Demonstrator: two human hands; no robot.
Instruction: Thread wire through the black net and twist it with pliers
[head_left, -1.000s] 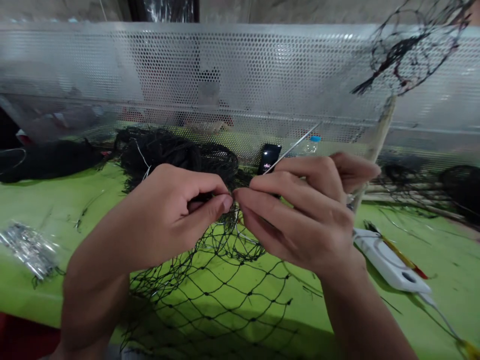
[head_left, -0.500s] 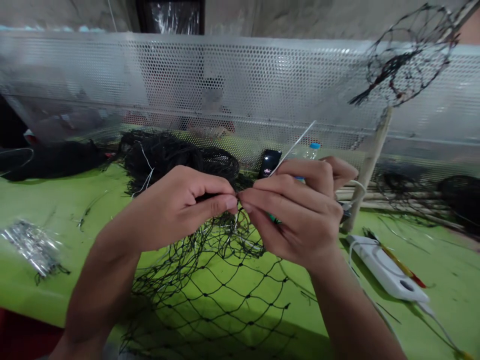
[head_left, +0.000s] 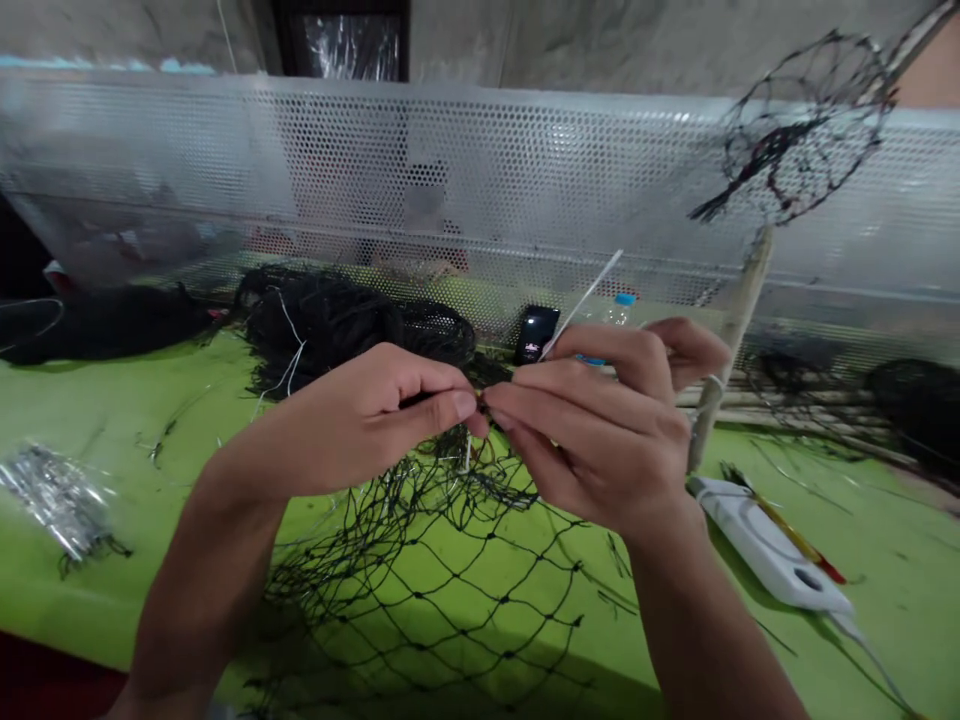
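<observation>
Black knotted netting (head_left: 465, 575) hangs below my hands, its upper part bunched near my fingers. My left hand (head_left: 405, 410) pinches dark net cord between thumb and forefinger. Close against it, my right hand (head_left: 600, 420) also has thumb and forefinger pinched on the dark cord; the exact knot is too small to make out. A thin white stick (head_left: 585, 300) rises from between the fingers of my right hand.
Behind my hands lie a black net bundle (head_left: 322, 315), a phone (head_left: 537, 333) and a blue-capped bottle (head_left: 621, 308). At right are a white power strip (head_left: 772, 545) and a wooden post (head_left: 731, 345). Silvery strips (head_left: 56, 495) lie left; a perforated metal screen (head_left: 510, 180) stands behind.
Both hands stay pinched close together, with small shifts of the fingers. The white stick tilts slightly differently, and the netting below has shifted a little. The view has moved slightly.
</observation>
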